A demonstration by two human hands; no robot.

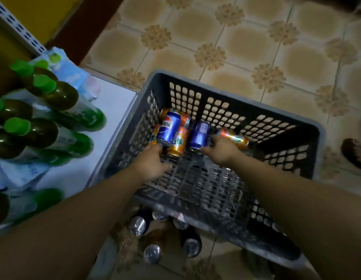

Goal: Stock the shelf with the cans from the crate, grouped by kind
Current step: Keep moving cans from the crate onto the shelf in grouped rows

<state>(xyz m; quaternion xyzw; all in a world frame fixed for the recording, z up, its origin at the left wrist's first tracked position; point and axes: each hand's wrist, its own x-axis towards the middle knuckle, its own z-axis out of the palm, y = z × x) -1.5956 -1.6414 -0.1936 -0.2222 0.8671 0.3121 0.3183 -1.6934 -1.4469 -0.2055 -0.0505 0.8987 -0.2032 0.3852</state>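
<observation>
Inside the crate (308, 126), left hand (149, 162) closes on a blue can (168, 128); right hand (222, 151) spreads open over another blue can (199, 136), probably gathering one kind.

Below crate (308, 126) near rim: upright cans (153, 253) partly hidden by it. Left of crate: bottles (60, 96) blurred, cropped by frame edge; labels unreadable.
</observation>
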